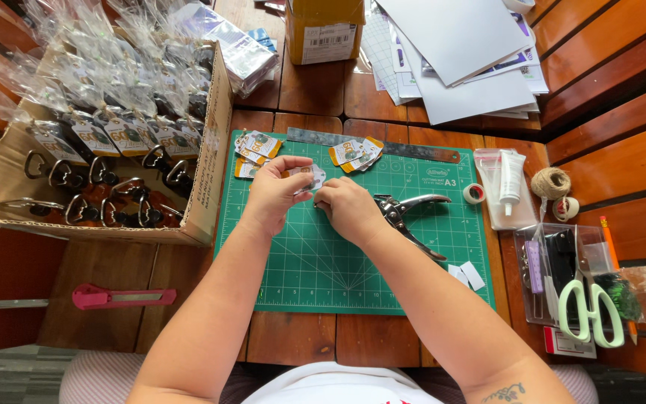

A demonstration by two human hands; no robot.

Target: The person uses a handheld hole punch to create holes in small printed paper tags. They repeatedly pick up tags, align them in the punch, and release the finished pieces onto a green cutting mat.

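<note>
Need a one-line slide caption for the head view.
Both hands, left hand and right hand, hold a small tag over a green cutting mat, hole punch beside them.

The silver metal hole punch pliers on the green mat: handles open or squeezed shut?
Open. The silver metal hole punch pliers lie untouched on the green cutting mat, handles splayed apart.

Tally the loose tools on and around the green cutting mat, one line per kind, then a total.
Hole punch pliers: 1
Metal ruler: 1
Pink utility knife: 1
Scissors, pale green handles: 1
Orange pencil: 1
Total: 5
Both hands, left and right, hold a small card tag.
</note>
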